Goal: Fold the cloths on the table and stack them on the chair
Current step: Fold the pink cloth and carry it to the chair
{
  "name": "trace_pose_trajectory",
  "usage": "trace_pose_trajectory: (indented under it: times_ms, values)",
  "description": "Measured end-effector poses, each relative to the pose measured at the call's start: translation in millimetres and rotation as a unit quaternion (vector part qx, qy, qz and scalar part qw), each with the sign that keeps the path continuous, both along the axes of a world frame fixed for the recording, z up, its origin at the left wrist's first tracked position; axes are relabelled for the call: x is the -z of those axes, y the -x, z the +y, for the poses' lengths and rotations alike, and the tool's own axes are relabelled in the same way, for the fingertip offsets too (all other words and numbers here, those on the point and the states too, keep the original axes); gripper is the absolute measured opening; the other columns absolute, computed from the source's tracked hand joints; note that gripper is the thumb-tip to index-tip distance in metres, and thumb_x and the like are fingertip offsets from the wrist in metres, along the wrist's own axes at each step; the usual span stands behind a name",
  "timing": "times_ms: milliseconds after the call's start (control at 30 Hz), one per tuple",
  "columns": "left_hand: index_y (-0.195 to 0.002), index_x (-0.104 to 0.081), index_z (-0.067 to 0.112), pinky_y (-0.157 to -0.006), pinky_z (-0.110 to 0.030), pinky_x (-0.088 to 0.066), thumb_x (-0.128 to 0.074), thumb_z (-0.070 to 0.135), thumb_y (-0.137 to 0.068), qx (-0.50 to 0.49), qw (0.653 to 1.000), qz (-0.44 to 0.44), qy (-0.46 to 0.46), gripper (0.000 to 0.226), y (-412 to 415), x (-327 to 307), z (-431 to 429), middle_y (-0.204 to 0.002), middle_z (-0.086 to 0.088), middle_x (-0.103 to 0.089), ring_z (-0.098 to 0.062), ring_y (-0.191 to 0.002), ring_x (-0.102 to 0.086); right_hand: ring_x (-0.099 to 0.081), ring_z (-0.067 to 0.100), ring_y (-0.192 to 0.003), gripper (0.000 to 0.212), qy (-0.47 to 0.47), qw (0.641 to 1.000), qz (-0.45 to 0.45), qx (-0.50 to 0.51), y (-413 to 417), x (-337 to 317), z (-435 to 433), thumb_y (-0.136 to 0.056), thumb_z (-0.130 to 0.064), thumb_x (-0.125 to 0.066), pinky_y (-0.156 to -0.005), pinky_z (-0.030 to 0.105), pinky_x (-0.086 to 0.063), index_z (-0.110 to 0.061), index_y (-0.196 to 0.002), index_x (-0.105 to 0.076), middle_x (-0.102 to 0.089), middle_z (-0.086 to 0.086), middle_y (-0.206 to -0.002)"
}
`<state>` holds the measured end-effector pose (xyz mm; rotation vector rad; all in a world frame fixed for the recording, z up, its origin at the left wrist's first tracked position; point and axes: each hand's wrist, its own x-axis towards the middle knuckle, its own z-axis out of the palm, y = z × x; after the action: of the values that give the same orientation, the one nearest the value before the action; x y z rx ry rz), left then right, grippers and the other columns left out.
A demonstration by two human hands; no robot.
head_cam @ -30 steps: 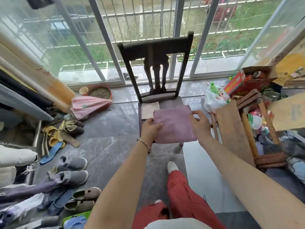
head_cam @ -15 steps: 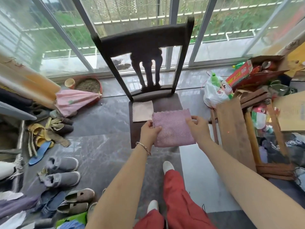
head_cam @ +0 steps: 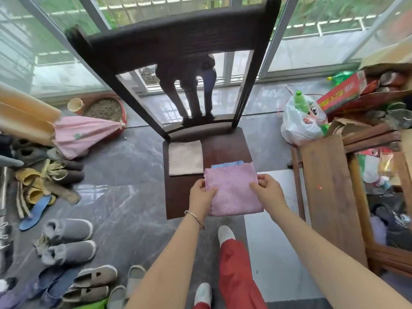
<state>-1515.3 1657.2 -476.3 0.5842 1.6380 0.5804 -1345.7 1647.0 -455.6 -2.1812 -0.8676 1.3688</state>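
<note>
Left grip (head_cam: 201, 192) and right grip (head_cam: 268, 191) each pinched one side edge of the folded pink cloth (head_cam: 234, 197), thumbs on top and fingers curled under. Between the grips the cloth was roughly square, with a waffle-textured weave and a scalloped rim. Its slightly longer axis ran away from the person, toward the chair back (head_cam: 178, 36). It sat at the front right of the dark wooden chair seat (head_cam: 223, 143), near edge about level with the seat's front edge. Could not tell whether it rested fully.

Just beyond the grips, a strip of blue cloth (head_cam: 227, 164) showed under the pink far edge. Beyond the left grip lay a flat folded beige cloth (head_cam: 185, 157), just beside the pink corner. Bare seat remained beyond the right grip.

Right of the right grip stood rough wooden planks (head_cam: 330, 197), near. Left of the left grip was open grey marble floor (head_cam: 124, 175), with grey slippers (head_cam: 66, 228) well apart.
</note>
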Motion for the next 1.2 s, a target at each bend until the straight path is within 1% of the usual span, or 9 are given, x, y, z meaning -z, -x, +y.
trace_pose_trajectory:
  times_ms: [167,267,400,567,667,800,900,1000,1200]
  values:
    - [-0.099,-0.051,0.008,-0.076,-0.033,-0.049,-0.056,-0.004,-0.082,-0.004,1.0,0.003,0.029,0.022,-7,56,11,-0.076,-0.002,-0.064,-0.02,-0.076,-0.059,-0.056,0.019,-0.091,0.019,0.032,0.999,-0.022,0.003,-7,55,14,-0.089,-0.015,-0.054,-0.077,0.03,-0.044,-0.013,-0.108,-0.054,-0.063,0.005,-0.108]
    - [-0.09,-0.052,0.017,-0.08,-0.039,-0.051,-0.057,0.002,-0.082,0.004,0.999,0.02,0.042,0.018,-11,90,20,-0.076,-0.002,-0.065,-0.022,-0.078,-0.061,-0.054,0.018,-0.092,0.02,0.042,0.999,-0.033,-0.005,-7,86,25,-0.09,-0.017,-0.056,-0.079,0.03,-0.044,-0.012,-0.109,-0.054,-0.062,0.006,-0.111]
    - [-0.088,-0.051,0.018,-0.077,-0.036,-0.05,-0.058,0.006,-0.084,0.004,0.998,0.034,0.046,0.014,-15,126,30,-0.082,-0.004,-0.065,-0.022,-0.08,-0.061,-0.053,0.017,-0.092,0.02,0.047,0.998,-0.049,-0.005,-7,124,37,-0.09,-0.017,-0.056,-0.08,0.029,-0.044,-0.012,-0.11,-0.056,-0.063,0.006,-0.115]
    - [-0.095,-0.051,0.018,-0.087,-0.039,-0.05,-0.057,0.008,-0.086,0.022,0.997,0.052,0.053,0.015,-18,166,42,-0.095,-0.003,-0.065,-0.023,-0.092,-0.063,-0.054,0.016,-0.091,0.012,0.041,0.998,-0.057,-0.004,-7,162,50,-0.089,-0.015,-0.055,-0.077,0.026,-0.037,-0.016,-0.102,-0.056,-0.066,0.006,-0.111]
    - [-0.098,-0.052,0.016,-0.083,-0.031,-0.048,-0.057,0.006,-0.086,0.021,0.996,0.065,0.053,0.015,-18,184,47,-0.095,-0.002,-0.063,-0.019,-0.088,-0.06,-0.053,0.016,-0.091,0.017,0.048,0.996,-0.071,-0.024,-6,179,57,-0.09,-0.015,-0.054,-0.077,0.025,-0.036,-0.011,-0.106,-0.057,-0.066,0.007,-0.112]
    - [-0.11,-0.056,0.008,-0.084,-0.033,-0.049,-0.057,0.008,-0.088,0.019,0.995,0.07,0.064,0.023,-19,199,49,-0.099,-0.003,-0.064,-0.019,-0.091,-0.061,-0.054,0.018,-0.093,0.019,0.06,0.994,-0.077,-0.038,-5,196,60,-0.091,-0.015,-0.052,-0.077,0.024,-0.035,-0.009,-0.109,-0.056,-0.066,0.008,-0.114]
    - [-0.093,-0.056,0.013,-0.078,-0.028,-0.047,-0.058,0.009,-0.087,0.027,0.994,0.078,0.066,0.007,-20,206,49,-0.087,0.001,-0.065,-0.018,-0.086,-0.06,-0.051,0.017,-0.09,0.017,0.064,0.993,-0.092,-0.047,-6,205,60,-0.092,-0.016,-0.052,-0.076,0.025,-0.034,-0.011,-0.107,-0.056,-0.066,0.007,-0.113]
    - [-0.073,-0.05,0.021,-0.074,-0.027,-0.043,-0.059,0.011,-0.087,0.047,0.992,0.1,0.063,0.019,-20,209,51,-0.074,0.007,-0.06,-0.018,-0.08,-0.058,-0.056,0.02,-0.092,0.016,0.062,0.991,-0.106,-0.05,-7,209,61,-0.091,-0.017,-0.053,-0.075,0.025,-0.035,-0.012,-0.105,-0.057,-0.067,0.006,-0.112]
    - [-0.083,-0.053,0.014,-0.064,-0.024,-0.041,-0.059,0.015,-0.087,0.053,0.99,0.113,0.058,0.008,-22,209,54,-0.082,0.0,-0.062,-0.017,-0.079,-0.057,-0.052,0.017,-0.086,0.017,0.052,0.99,-0.125,-0.044,-6,211,63,-0.091,-0.02,-0.055,-0.074,0.024,-0.035,-0.012,-0.106,-0.057,-0.067,0.005,-0.11]
